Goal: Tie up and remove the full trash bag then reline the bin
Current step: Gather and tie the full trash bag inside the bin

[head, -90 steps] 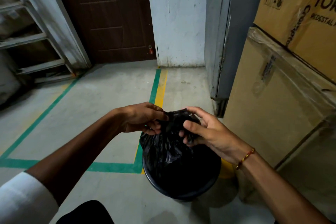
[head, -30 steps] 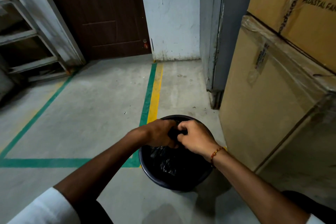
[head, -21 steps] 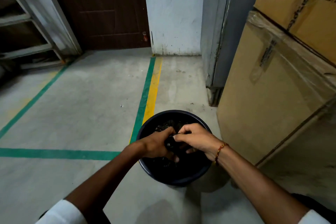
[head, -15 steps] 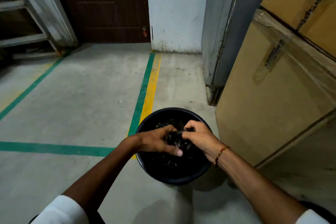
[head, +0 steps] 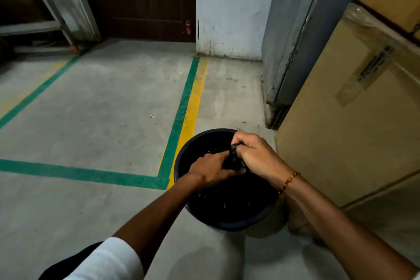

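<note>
bag: black trash bag (head: 227, 200) sits down inside the round dark bin (head: 181, 157). Only its gathered neck (head: 234, 154) comes up, about level with the far-right part of the rim.
left hand: left hand (head: 210, 169) is low over the bin mouth, fingers curled onto the bunched plastic, pinching it at the base of the neck as far as I can see.
right hand: right hand (head: 254, 154) is fisted over the top of the neck, knuckles up. Fully closed on the plastic. A red thread bracelet (head: 288, 180) is on that wrist.
step: I read this as cinching the knot. I can't confirm the knot is finished; it's hidden between the two fists.
risk 1: if the knot is only half-thrown, lifting by it could let the neck slip open and spill into the bin.
risk 2: thin film under a hard two-fisted pull could tear at the neck. I'd watch for stretching.
risk 3: the bag looks snug in the bin, so a straight pull may drag the bin up with it. Nothing is holding the bin down.
clearance: cardboard box (head: 341, 143) stands just right of the bin, and the grey door frame (head: 286, 75) is beyond it on the far right. The bag could snag if swung that way. The open floor (head: 102, 120) to the left is the safer exit.
liner: I see no fresh liner in view.
</note>
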The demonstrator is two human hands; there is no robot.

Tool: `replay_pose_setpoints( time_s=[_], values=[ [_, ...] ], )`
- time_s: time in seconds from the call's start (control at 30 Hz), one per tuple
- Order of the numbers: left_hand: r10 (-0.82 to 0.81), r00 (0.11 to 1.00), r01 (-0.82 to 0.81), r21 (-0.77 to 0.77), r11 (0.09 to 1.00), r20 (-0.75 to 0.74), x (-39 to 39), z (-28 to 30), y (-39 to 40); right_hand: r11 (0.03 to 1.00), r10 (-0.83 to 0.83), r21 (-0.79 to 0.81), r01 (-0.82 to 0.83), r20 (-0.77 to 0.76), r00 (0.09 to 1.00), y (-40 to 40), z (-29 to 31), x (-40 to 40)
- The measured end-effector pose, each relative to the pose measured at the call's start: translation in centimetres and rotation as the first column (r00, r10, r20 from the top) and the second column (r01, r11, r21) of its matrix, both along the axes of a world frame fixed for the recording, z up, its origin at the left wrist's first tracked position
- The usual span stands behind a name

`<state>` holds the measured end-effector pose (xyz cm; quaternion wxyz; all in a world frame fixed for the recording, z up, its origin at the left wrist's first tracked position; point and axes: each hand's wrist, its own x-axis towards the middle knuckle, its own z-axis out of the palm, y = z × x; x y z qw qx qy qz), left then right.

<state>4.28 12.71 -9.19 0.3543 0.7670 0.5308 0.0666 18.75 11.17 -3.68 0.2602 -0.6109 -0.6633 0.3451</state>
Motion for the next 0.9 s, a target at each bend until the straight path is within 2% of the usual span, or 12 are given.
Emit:
replay_pose_setpoints(
  time_s=[0.07, 0.1, 0.17, 0.27, 0.37, 0.47, 0.63, 0.7, 0.77, 0.9],
  values=[
    [0.037, 0.942, 0.032, -0.199, 0.980, 0.334, -0.1, 0.7, -0.6, 1.000, 0.014, 0.000, -0.014, -0.056, 0.998, 0.1, -0.4, 0.4],
    [0.061, 0.899, 0.061, -0.261, 0.963, 0.433, -0.4, 0.9, -0.5, 1.000, 0.006, 0.015, -0.004, -0.086, 0.996, 0.1, -0.4, 0.7],
    [0.093, 0.867, 0.074, -0.310, 0.948, 0.490, -0.9, 1.3, -0.2, 0.998, -0.047, 0.030, 0.051, -0.112, 0.993, 0.4, -0.4, 1.7],
    [0.091, 0.840, 0.166, -0.412, 0.896, 0.535, -1.9, 1.5, 0.8, 0.989, -0.137, -0.076, 0.124, -0.208, 0.968, 0.5, -0.5, 3.0],
    [0.085, 0.827, 0.251, -0.501, 0.828, 0.556, -2.8, 1.3, 1.4, 0.963, -0.222, -0.226, 0.149, -0.344, 0.912, 0.3, -1.2, 3.8],
    [0.024, 0.874, 0.227, -0.452, 0.863, 0.485, -2.3, 1.0, 1.5, 0.942, -0.253, -0.302, 0.148, -0.342, 0.905, -0.2, -1.8, 4.3],
    [0.001, 0.942, 0.123, -0.350, 0.929, 0.335, -1.5, 0.6, 2.0, 0.934, -0.205, -0.345, 0.096, -0.294, 0.934, -2.1, -2.2, 4.8],
    [0.001, 0.950, 0.108, -0.335, 0.936, 0.311, -1.3, 0.7, 2.0, 0.946, -0.151, -0.319, 0.049, -0.301, 0.942, -2.9, -2.7, 4.8],
    [0.016, 0.948, 0.108, -0.366, 0.924, 0.318, -1.2, 0.9, 1.9, 0.975, -0.074, -0.223, 0.014, -0.262, 0.962, -3.7, -3.6, 4.6],
    [0.058, 0.919, 0.134, -0.448, 0.884, 0.389, -1.8, 1.0, 1.9, 1.000, -0.003, -0.019, 0.002, -0.056, 0.998, -4.5, -5.4, 3.5]
  ],
)
